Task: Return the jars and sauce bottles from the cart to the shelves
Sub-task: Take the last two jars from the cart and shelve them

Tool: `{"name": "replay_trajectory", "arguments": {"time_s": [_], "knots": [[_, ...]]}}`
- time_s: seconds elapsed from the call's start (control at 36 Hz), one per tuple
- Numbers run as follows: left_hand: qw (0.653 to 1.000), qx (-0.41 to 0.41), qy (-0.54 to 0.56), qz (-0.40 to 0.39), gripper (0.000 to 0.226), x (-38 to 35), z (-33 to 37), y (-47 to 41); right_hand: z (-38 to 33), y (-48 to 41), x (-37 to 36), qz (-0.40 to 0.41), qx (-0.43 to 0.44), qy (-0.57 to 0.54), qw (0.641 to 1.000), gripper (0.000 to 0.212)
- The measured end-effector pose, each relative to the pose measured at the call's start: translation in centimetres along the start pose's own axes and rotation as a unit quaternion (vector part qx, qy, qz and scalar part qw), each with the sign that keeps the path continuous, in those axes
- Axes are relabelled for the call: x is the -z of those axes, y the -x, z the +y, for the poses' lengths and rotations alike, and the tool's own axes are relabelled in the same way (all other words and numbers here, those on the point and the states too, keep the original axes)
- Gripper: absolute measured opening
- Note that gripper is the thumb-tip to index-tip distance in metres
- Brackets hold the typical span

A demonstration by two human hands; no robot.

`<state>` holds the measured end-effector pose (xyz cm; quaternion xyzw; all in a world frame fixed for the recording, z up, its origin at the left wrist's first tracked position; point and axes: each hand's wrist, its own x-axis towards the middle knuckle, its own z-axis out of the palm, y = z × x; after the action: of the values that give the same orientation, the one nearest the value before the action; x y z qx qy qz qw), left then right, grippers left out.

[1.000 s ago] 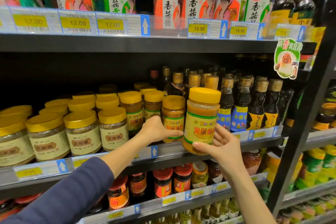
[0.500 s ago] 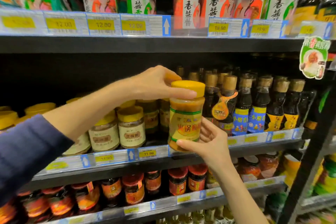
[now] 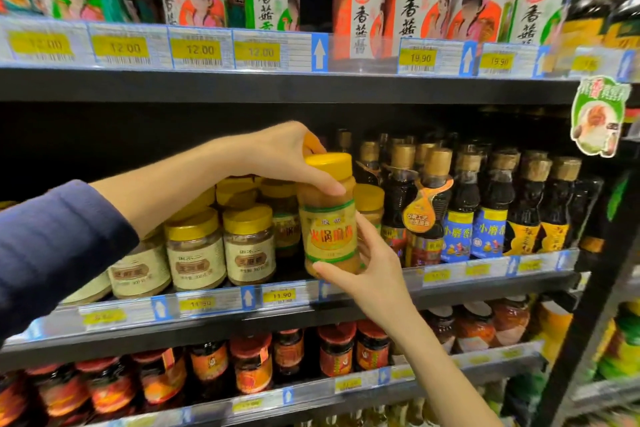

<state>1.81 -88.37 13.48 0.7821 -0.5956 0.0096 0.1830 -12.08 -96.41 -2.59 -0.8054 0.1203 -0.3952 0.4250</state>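
A yellow-lidded sauce jar with a yellow and green label is held upright just above the front edge of the middle shelf. My right hand grips its base from the right and below. My left hand comes in from the left and closes over its top, thumb on the neck below the lid. A second yellow lid shows under the left fingers; what it belongs to is hidden. Similar yellow-lidded jars stand right behind.
Gold-lidded paste jars fill the shelf to the left, dark sesame-oil bottles to the right. Tall jars line the shelf above, red-lidded chilli jars the one below. A black upright post and a hanging tag stand at right.
My left hand rose from a jar on the shelf to the top of the held jar. The jar moved left and slightly further in over the shelf edge.
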Motion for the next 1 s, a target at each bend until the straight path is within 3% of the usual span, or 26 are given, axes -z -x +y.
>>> {"name": "replay_trajectory", "arguments": {"time_s": [0.08, 0.22, 0.31, 0.44, 0.56, 0.69, 0.83, 1.0], "knots": [[1.000, 0.025, -0.008, 0.004, 0.089, 0.3, -0.4, -0.6, 0.6, 0.2, 0.1, -0.028, 0.015, 0.085, 0.996, 0.090], [0.997, 0.067, -0.029, -0.021, 0.087, 0.1, -1.5, -1.5, 2.6, 1.6, 0.5, -0.071, 0.008, 0.230, 0.971, 0.071], [0.996, 0.077, -0.026, -0.026, 0.077, -0.5, -2.3, -2.0, 3.9, 2.1, 0.6, -0.090, 0.027, 0.311, 0.946, 0.067], [0.994, 0.090, -0.028, -0.047, 0.082, -1.8, -3.7, -2.7, 5.3, 2.6, 0.7, -0.110, 0.088, 0.442, 0.886, 0.079], [0.994, 0.083, -0.043, -0.065, 0.086, -3.0, -4.4, -2.9, 5.5, 2.6, 1.4, -0.155, 0.098, 0.406, 0.895, 0.076], [0.990, 0.088, -0.084, -0.068, 0.094, -4.2, -4.9, -3.2, 5.5, 2.6, 1.6, -0.157, 0.101, 0.396, 0.899, 0.077], [0.990, 0.086, -0.067, -0.092, 0.076, -4.5, -4.7, -3.1, 6.1, 2.7, 1.6, -0.154, 0.112, 0.394, 0.899, 0.081], [0.984, 0.101, -0.106, -0.101, 0.092, -4.6, -4.7, -3.5, 6.0, 2.6, 1.5, -0.152, 0.111, 0.379, 0.906, 0.081]]}}
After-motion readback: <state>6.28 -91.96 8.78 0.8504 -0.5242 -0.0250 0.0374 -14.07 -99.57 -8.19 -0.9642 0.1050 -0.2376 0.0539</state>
